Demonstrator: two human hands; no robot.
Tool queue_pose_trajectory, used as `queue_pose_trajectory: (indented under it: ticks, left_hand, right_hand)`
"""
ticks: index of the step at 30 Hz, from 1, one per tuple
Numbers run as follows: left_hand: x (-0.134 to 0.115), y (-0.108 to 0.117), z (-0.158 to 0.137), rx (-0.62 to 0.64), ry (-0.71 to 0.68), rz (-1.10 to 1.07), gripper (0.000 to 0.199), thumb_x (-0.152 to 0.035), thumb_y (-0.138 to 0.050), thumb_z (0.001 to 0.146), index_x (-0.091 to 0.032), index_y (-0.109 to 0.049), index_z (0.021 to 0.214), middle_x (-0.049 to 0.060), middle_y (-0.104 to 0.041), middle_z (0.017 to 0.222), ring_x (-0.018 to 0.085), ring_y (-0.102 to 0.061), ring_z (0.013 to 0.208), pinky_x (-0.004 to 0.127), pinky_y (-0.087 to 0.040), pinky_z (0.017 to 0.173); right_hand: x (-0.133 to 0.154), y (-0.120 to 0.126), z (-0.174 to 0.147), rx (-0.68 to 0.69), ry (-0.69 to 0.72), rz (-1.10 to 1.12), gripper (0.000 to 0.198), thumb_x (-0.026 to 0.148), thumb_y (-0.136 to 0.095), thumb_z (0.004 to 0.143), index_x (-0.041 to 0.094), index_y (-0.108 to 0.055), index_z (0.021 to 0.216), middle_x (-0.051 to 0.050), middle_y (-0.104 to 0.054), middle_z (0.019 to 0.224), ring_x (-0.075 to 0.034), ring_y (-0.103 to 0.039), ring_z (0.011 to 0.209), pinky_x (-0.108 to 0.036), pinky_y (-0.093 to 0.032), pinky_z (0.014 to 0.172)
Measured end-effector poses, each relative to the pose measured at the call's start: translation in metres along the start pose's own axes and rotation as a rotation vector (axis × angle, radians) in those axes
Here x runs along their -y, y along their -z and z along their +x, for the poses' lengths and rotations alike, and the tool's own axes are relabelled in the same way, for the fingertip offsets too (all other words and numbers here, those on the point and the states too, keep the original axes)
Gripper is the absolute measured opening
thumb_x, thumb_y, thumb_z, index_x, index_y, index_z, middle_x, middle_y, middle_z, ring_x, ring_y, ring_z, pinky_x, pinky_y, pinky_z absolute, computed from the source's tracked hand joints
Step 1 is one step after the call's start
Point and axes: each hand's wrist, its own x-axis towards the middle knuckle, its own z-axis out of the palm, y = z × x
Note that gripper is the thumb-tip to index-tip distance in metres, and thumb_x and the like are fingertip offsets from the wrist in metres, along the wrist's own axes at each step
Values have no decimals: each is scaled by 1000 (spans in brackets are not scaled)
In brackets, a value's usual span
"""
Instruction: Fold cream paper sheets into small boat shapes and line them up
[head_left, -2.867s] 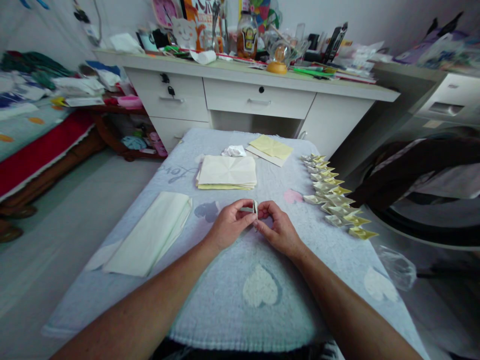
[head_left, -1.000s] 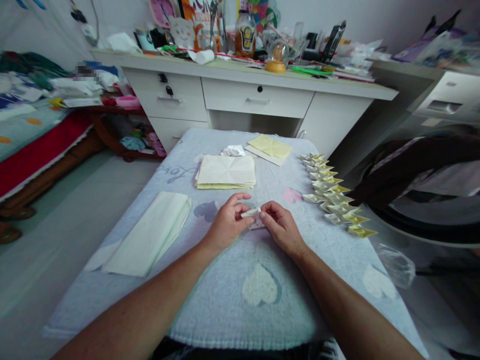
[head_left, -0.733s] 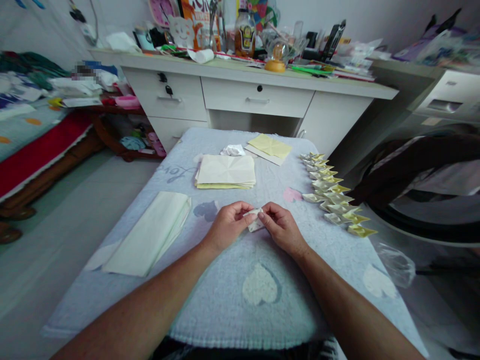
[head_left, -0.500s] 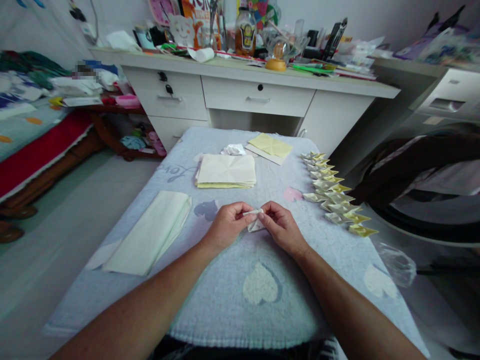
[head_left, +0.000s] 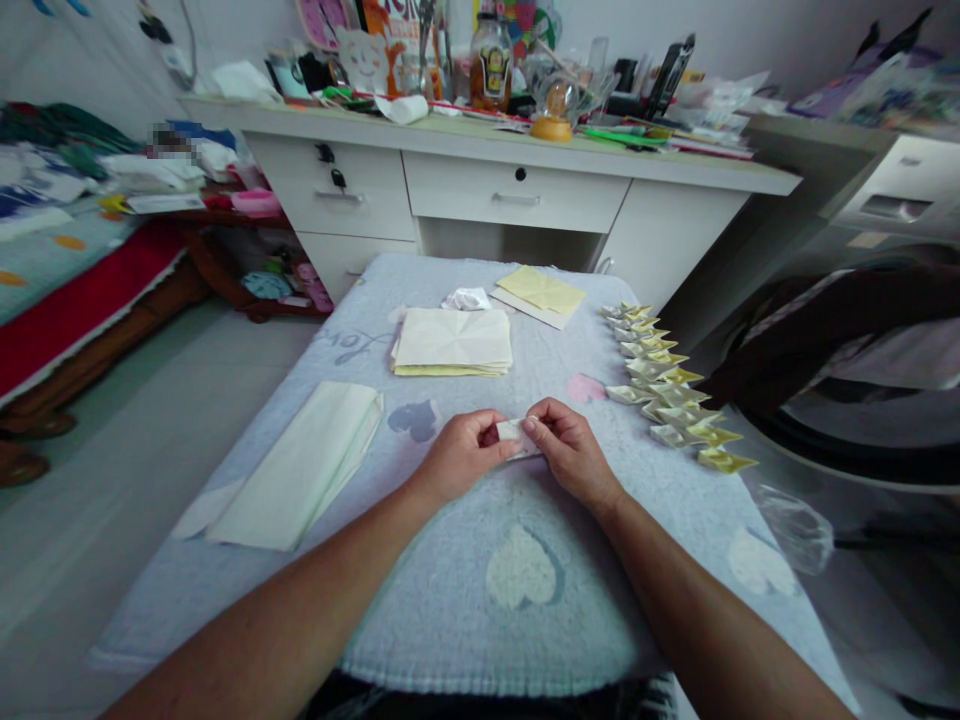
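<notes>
Between my hands is a small folded piece of white paper (head_left: 516, 434), just above the cloth-covered table (head_left: 450, 600). My left hand (head_left: 466, 450) pinches its left side between thumb and fingers. On the right side, my right hand (head_left: 571, 448) grips it with the thumb on top. Beyond my hands lies a stack of creased paper sheets (head_left: 452, 340), white on top with yellow beneath. Along the table's right side stand several folded paper boats (head_left: 664, 385) in white and yellow.
A long folded white paper or cloth (head_left: 300, 470) lies on the left. Crumpled white paper (head_left: 466, 299) and yellow and white sheets (head_left: 541, 292) lie at the back. A white desk (head_left: 517, 190) with drawers stands behind. Right of the table is a clear plastic bag (head_left: 796, 530).
The folded paper has turned and now shows a flatter, strip-like face. My right hand has shifted slightly, its thumb now on the paper's upper right. The left hand stays nearly in place.
</notes>
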Motion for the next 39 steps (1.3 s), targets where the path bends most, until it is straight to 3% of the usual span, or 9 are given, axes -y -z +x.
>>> queue_pose_trajectory:
  ticks: [7,14,28,34,39]
  left_hand:
    - [1,0,-1,3,6,37,26,-35,-68,74,-16,-52,65,-6,-42,57,8,-38,54,20,-27,50]
    - [-2,-2,-3,63,14,63,26,-38,-64,77,-15,-57,68,-5,-42,59,9,-37,55,21,-26,50]
    - [3,-2,-3,62,36,86,33,-42,-63,77,-14,-53,63,-6,-39,58,8,-34,54,21,-24,49]
    - [-1,1,-2,63,19,-102,22,-33,-64,78,-15,-57,90,-5,-47,67,9,-44,60,20,-33,54]
    - [-7,2,-2,71,39,-312,18,-27,-62,79,-15,-53,89,-3,-54,73,8,-51,63,20,-39,59]
  right_hand:
    - [1,-1,1,98,-44,36,29,45,-62,83,19,-53,76,4,-47,64,-10,-43,58,-23,-35,55]
    - [0,0,0,80,-36,69,28,44,-62,83,18,-53,75,5,-47,63,-10,-42,58,-23,-34,56]
    - [0,0,0,139,-92,80,33,46,-66,79,18,-51,71,6,-43,59,-9,-37,55,-23,-28,53]
    - [-2,2,1,178,-118,59,34,48,-65,79,17,-53,73,6,-44,60,-8,-37,55,-22,-28,52]
    - [-2,1,1,224,-150,67,33,47,-68,78,17,-55,83,4,-52,66,-9,-43,57,-22,-32,53]
